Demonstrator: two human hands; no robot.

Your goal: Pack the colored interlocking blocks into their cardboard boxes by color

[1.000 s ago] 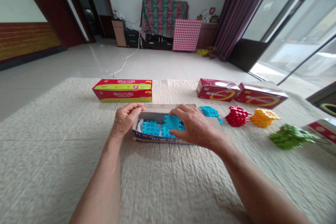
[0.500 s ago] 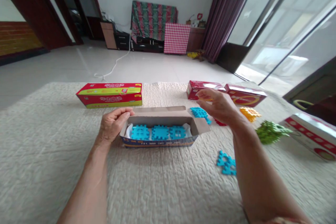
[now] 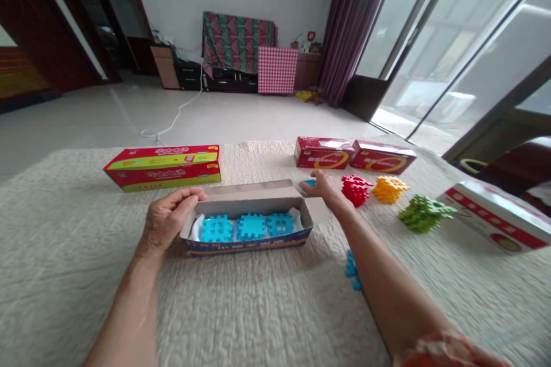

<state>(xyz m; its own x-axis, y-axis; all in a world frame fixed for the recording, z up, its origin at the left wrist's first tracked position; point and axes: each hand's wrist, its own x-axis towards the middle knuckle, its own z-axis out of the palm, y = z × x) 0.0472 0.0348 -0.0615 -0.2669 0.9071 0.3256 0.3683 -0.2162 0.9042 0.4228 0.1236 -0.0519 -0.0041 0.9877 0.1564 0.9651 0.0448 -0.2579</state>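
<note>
An opened cardboard box (image 3: 245, 245) with a dark blue front lies before me, its lid flap raised at the back. Inside, on white lining, sit three blue notched plastic building tiles (image 3: 251, 226) in a row. My left hand (image 3: 166, 219) pinches the box's left end, thumb against fingers. Beyond the box's right end, my right hand (image 3: 326, 188) has its fingers closed round blue building tiles (image 3: 308, 184), mostly hidden beneath it. Another blue tile (image 3: 352, 270) lies flat nearer me, partly covered by my right forearm.
To the right stand stacks of red tiles (image 3: 355, 190), yellow tiles (image 3: 389, 189) and green tiles (image 3: 424, 214). Two dark red boxes (image 3: 325, 153) stand behind them. A white and red box (image 3: 495, 215) is at far right, a red and green box (image 3: 166, 169) at back left. Everything rests on a quilted cover (image 3: 241, 309).
My right hand has come down from above onto the blue tiles, uncovering the red stack. My left hand stays on the box. The view has shifted slightly.
</note>
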